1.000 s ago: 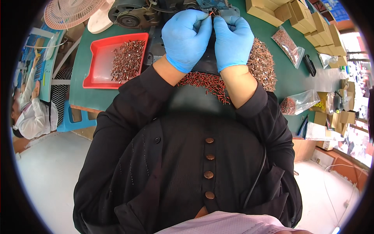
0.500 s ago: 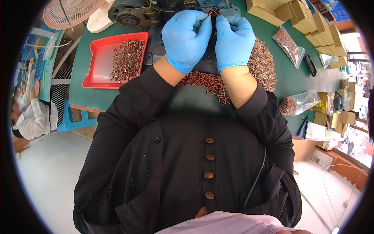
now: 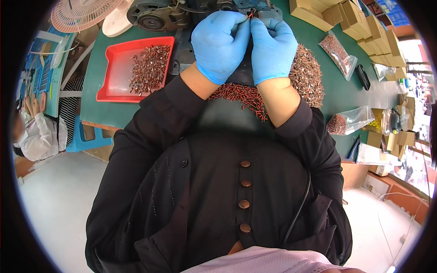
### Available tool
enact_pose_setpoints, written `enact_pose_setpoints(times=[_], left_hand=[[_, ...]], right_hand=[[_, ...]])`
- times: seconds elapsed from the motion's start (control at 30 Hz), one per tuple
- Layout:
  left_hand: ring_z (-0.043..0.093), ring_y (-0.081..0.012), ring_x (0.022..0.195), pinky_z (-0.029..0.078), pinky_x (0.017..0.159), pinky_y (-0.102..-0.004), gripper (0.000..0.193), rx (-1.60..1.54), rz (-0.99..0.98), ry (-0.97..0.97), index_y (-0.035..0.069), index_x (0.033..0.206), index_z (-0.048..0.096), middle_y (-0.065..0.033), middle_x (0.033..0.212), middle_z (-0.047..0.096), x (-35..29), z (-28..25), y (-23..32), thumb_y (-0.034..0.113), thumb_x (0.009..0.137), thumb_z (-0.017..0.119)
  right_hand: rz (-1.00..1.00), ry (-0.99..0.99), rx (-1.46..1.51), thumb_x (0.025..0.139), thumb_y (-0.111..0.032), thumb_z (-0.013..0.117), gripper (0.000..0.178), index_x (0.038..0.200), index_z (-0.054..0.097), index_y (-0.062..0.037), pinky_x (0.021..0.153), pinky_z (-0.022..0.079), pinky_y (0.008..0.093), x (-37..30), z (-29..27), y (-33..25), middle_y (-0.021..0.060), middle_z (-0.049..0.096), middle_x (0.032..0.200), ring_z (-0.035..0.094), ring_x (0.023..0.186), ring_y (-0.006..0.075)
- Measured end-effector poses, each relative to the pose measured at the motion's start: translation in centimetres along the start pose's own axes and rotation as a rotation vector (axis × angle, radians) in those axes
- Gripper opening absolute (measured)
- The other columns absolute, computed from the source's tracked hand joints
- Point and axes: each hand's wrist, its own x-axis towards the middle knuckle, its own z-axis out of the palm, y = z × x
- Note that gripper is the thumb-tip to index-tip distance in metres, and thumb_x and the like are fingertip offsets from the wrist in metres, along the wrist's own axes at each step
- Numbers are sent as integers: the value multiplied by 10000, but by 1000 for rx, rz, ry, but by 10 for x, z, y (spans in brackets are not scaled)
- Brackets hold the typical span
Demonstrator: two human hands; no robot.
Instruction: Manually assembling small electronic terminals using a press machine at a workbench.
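Observation:
My left hand [image 3: 220,48], in a blue glove, pinches a small red part [image 3: 250,15] between thumb and forefinger at the machine [image 3: 261,5]. Close beside it is my right hand [image 3: 273,52], also gloved in blue, its thumb and curled fingers drawn together near the same spot. Whatever sits between the right fingertips is too small to make out. Below my wrists lies a curved row of small red-and-black parts [image 3: 248,99]. A large heap of reddish-brown parts with silvery ends [image 3: 306,75] spreads beside my right wrist.
A red tray [image 3: 119,70] of similar parts stands on the green table [image 3: 98,91] at left, near a motor [image 3: 151,21] and a fan [image 3: 82,13]. Bagged parts [image 3: 336,48] and cardboard boxes [image 3: 355,20] occupy the right. Another person [image 3: 38,136] sits far left.
My left hand has shifted slightly right, bringing the red part closer to my right fingertips. My right hand stays almost in place, fingers still drawn together.

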Motion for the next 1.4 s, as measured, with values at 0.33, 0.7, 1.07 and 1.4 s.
enact_pose_setpoints(times=[0.33,0.7,1.07,1.4], left_hand=[[564,-237,542,447,498,-319,100,-28,-13,29,75,759,633,-67,630,582,-1,1,0,30,699,698],[559,-225,518,443,480,-315,99,-16,6,13,78,767,640,-61,612,573,1,-3,1,41,701,703],[537,-52,583,429,541,-195,93,-254,-322,-122,6,873,664,5,731,622,-11,-30,36,41,791,691],[430,-51,552,322,485,-197,110,-1299,-1165,-409,5,917,641,10,661,521,-25,-85,90,78,835,628]], right_hand=[[25,-13,35,798,-126,656,165,833,619,31,579,476,239,0,-1,4,82,642,720,573,621,100],[21,-36,40,804,-136,653,180,858,622,32,586,479,240,-2,-2,0,83,644,731,580,634,105],[150,-107,277,862,-85,617,118,924,601,15,574,454,202,-36,-34,-11,29,622,769,558,637,67],[81,-343,287,874,-15,575,181,1049,611,13,686,468,213,-80,-82,-59,47,648,869,585,736,94]])
